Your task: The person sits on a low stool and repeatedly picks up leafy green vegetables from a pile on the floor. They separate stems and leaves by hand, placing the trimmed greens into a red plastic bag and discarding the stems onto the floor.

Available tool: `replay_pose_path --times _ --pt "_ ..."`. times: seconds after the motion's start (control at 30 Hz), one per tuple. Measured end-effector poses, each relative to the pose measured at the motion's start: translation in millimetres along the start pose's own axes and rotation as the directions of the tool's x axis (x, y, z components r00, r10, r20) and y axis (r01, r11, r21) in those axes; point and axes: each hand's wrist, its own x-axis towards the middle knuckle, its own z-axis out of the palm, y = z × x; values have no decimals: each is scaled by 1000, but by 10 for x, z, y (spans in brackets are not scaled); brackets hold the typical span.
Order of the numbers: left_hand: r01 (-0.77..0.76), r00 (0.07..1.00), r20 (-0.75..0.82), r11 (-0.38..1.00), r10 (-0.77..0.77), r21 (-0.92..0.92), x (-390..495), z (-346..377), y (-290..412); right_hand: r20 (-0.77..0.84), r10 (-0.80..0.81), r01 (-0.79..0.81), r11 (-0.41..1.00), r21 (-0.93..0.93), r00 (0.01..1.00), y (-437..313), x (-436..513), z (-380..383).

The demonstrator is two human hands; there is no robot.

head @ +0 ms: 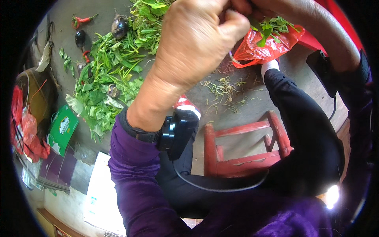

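Note:
My left hand (199, 38) is raised close to the camera, its fingers curled and its knuckles at the top edge. My right hand (263, 11) meets it there, mostly cut off by the frame and in shadow. Whatever lies between the fingers is hidden. Just below them, a red plastic bag (266, 50) on the floor holds leafy greens (274, 28). Loose roots and stem trimmings (222, 90) are scattered on the floor below my left hand. A heap of leafy greens (103, 77) spreads out to the left, with more greens (146, 23) above it.
Eggplants (119, 27) and a red chili pepper (84, 20) lie at the upper left. A red wooden stool frame (248, 160) stands between my legs. Farther left are a green box (63, 129) and crumpled red bags (31, 136). A cable (219, 190) crosses my lap.

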Motion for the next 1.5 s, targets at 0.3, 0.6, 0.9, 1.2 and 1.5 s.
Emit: replay_pose_path --times 0.3,0.6,0.9,1.2,1.5 --pt "84 878 412 925 -245 372 -623 171 -1093 -9 -95 66 746 -663 995 569 282 -403" --pt "20 997 -70 739 37 674 -221 -75 -1773 38 -179 137 582 -802 983 654 284 -390" --pt "210 978 -185 407 -100 889 -252 -301 -1823 -13 -413 272 623 -734 911 689 128 446" --pt "370 926 -84 845 -367 385 -384 -541 -1437 270 -108 248 788 -564 957 427 51 602" --pt "452 831 16 659 -555 -601 -731 -405 -680 423 224 -296 948 112 878 227 58 925"
